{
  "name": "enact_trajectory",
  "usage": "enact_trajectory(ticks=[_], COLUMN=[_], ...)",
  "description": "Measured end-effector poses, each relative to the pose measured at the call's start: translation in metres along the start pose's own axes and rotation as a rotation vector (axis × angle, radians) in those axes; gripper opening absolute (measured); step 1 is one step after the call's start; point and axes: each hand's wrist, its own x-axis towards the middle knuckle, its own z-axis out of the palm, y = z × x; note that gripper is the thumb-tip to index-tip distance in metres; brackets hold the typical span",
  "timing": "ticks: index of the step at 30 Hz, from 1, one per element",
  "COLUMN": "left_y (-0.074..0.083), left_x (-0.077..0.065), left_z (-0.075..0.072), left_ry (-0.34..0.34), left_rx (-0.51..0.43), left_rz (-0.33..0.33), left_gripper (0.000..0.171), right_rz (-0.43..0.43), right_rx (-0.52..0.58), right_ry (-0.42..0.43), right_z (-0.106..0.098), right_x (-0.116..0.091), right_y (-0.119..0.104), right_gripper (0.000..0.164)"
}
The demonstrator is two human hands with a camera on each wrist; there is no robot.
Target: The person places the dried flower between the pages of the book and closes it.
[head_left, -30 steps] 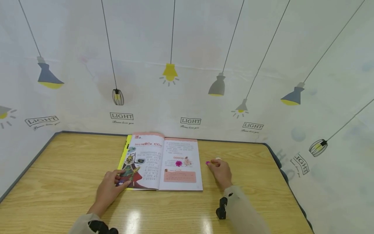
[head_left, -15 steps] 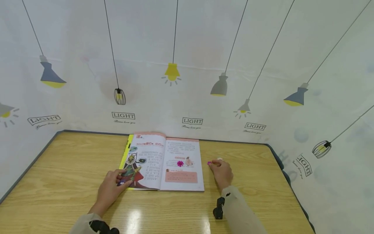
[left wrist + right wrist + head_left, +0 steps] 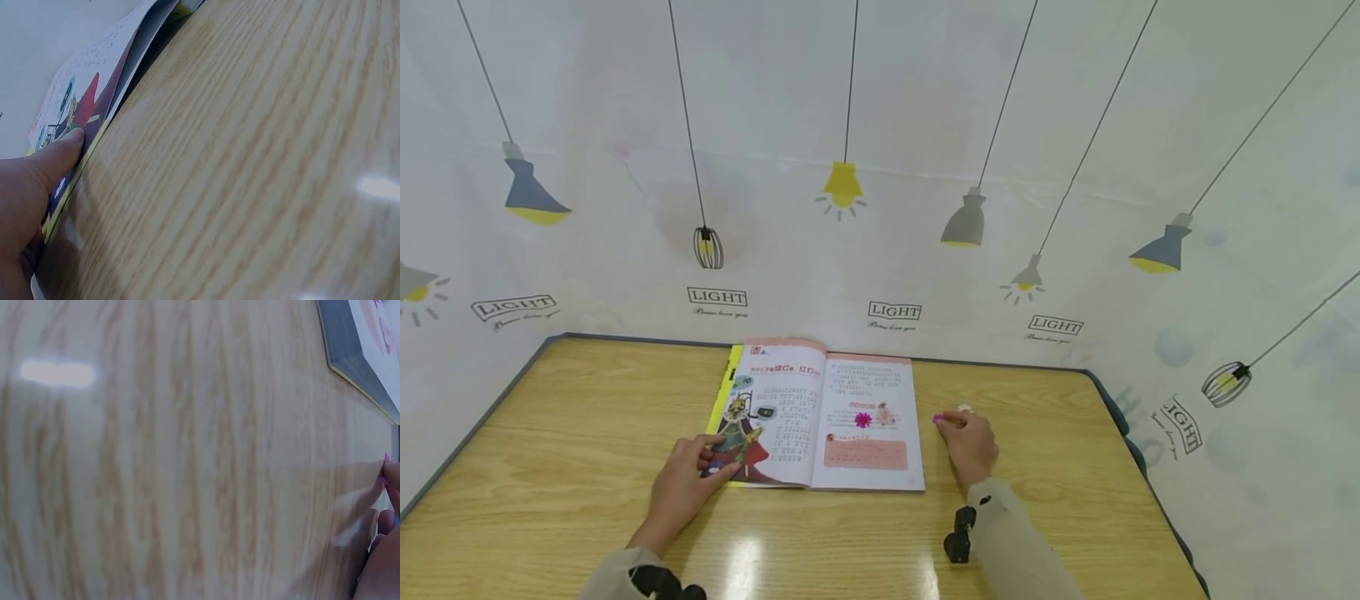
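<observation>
An open book (image 3: 868, 468) lies on the wooden table, with colourful printed pages and a yellow edge at its left. My left hand (image 3: 679, 486) rests on its lower left corner. Its thumb (image 3: 67, 147) lies on the picture of a red-robed figure; the other fingers touch near the left edge. A magenta flower-shaped piece (image 3: 863, 420) sits on the right page. Right of the book, my right hand (image 3: 972, 446) pinches a small magenta piece (image 3: 937, 418) between thumb and forefinger, mostly covered by the fingertips. A small white piece (image 3: 964, 408) shows just behind this hand.
The wooden table (image 3: 572, 433) has a dark rim along its back and sides. Behind it stands a wall (image 3: 775, 125) printed with hanging lamps. Dark rounded shapes (image 3: 1135, 454) edge the table's right side. Each wrist wears a black camera mount (image 3: 958, 537).
The whole head view shifted slightly to the right early on, then settled. Both hands keep their places, the left on the book, the right around the small magenta piece.
</observation>
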Motion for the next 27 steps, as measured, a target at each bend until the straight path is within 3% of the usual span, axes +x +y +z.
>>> enact_trajectory(ticks=[27], left_y=[-0.0012], left_x=[-0.0003], left_z=[0.0003], left_ry=[0.003], left_rx=[-0.012], left_rz=[0.006], left_gripper=[0.053], right_rz=[0.039], right_rx=[0.019], right_ry=[-0.015], right_z=[0.0012], right_x=[0.0011], right_y=[0.0024], right_gripper=[0.015])
